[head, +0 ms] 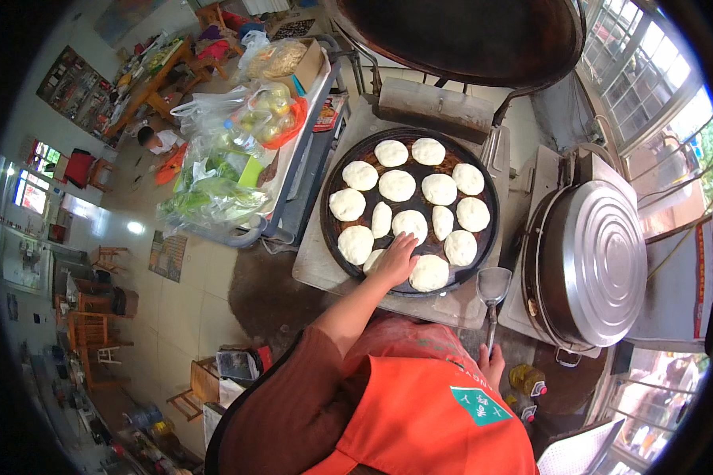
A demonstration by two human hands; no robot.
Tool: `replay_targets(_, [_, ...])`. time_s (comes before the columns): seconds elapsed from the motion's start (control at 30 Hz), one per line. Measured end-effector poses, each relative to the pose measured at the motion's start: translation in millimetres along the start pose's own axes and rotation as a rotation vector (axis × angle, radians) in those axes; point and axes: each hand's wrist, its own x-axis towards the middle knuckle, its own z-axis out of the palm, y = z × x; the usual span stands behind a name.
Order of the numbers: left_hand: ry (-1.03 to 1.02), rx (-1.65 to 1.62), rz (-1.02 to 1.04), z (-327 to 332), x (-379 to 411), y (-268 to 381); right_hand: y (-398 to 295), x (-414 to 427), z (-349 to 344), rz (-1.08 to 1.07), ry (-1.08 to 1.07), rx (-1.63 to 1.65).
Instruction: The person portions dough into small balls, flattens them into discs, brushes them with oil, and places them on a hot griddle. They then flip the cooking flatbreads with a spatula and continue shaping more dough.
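Note:
A round black griddle pan lies before me with several pale, flattened dough rounds on it. Two pieces, one a narrow dough piece, look half-moon shaped. Reaching over the near part of the pan, my left hand rests its fingertips on the near edge of a dough round at the middle. Part of another dough round is hidden under this hand. At my right side, my right hand grips the handle of a metal spatula, its blade beside the pan's near right edge.
A large dark raised lid hangs beyond the pan. To the right stands a second round cooker with a metal lid. A cart at left carries bagged vegetables. Oil bottles sit low right. A person is farther left.

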Motion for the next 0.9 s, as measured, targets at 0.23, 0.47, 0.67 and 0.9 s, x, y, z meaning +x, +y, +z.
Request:
replay_targets(0.23, [0.236, -0.036, -0.148, -18.3, -65.9, -8.0, -20.5, 25.0, -0.9, -0.030, -0.082, 0.052])
replay_targets(0.47, [0.197, 0.198, -0.222, -30.9, -105.7, -15.0, -59.5, 50.5, -14.5, -0.169, -0.293, -0.147])
replay_targets(0.67, [0.001, 0.167, -0.130, -18.8, -105.4, -4.8, -95.0, 82.3, -12.9, -0.412, -0.526, -0.350])
replay_targets(0.9, [-0.016, 0.110, -0.204, -34.1, -78.3, -28.7, -152.1, 120.4, 8.0, -0.603, -0.734, -0.715])
